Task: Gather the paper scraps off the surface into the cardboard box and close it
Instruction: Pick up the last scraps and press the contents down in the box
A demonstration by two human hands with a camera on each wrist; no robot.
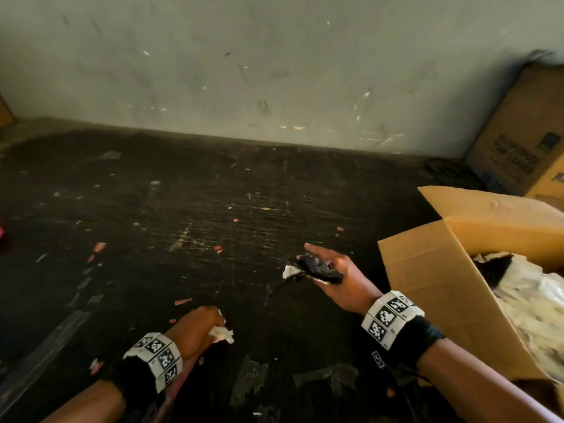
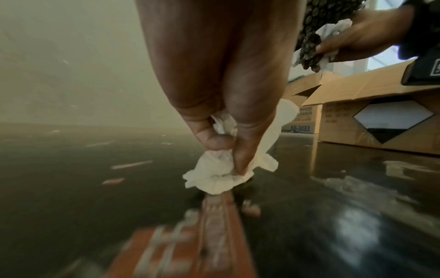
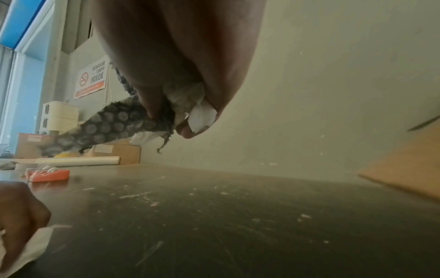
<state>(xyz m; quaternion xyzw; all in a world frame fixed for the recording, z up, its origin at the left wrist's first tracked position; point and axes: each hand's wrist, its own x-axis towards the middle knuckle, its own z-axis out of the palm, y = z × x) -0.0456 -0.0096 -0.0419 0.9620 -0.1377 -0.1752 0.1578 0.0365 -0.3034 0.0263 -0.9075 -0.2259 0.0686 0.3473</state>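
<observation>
My left hand pinches a crumpled white paper scrap low over the dark table. My right hand, held higher and just left of the box, grips a black bubble-wrap piece together with white paper. The open cardboard box stands at the right with its flaps up; pale crumpled paper and plastic fill it. Small pink and white scraps lie scattered across the table.
A second printed cardboard box stands against the wall at the back right. A grey wall borders the table's far edge. In the right wrist view an orange tape dispenser and a paper roll lie far to the left.
</observation>
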